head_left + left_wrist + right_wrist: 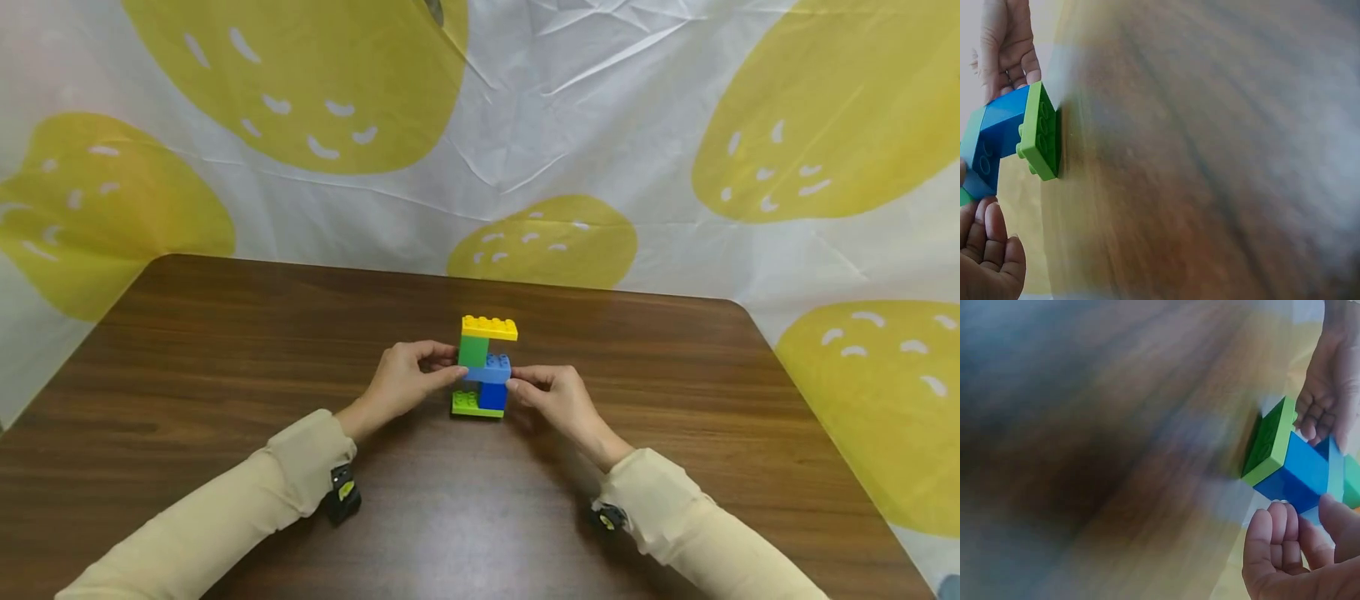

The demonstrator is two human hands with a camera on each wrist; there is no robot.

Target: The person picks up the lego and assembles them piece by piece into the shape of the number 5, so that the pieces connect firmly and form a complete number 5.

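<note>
Far left in the head view: a pale sleeve (pixel 225 508) running up from the lower edge, a small black wrist camera (pixel 343 493) strapped at its cuff. Next, the left hand (pixel 405 379), fingers curled toward the block stack (pixel 483 367), thumb and fingertips pinching the green block (pixel 473 351) and the left end of the light blue block (pixel 489 368) at mid height. At the centre, standing upright on the wooden table (pixel 187 358): a light green base plate (pixel 469 405) at the bottom, a dark blue block (pixel 492 396) on its right half, the light blue block above that, the green block on its left part, and a yellow plate (pixel 489 327) on top, overhanging to the right. Right of the stack, the right hand (pixel 557 400), fingertips pressed against the right side of the light blue block, the other fingers loosely bent; whether actually gripping or only touching, hard to tell. Beyond it, a second pale sleeve (pixel 697 533) with another wrist camera (pixel 609 517). Behind the table, a white cloth with large yellow blobs (pixel 525 100), creased. Left wrist view: base plate (pixel 1041 132) seen from its studded face, blue blocks (pixel 1000 140) behind it, the table heavily blurred. Right wrist view: the same plate (pixel 1269 440) edge-on, the blue block (pixel 1297 475) between curled fingers on both sides, everything else smeared by blur.
</note>
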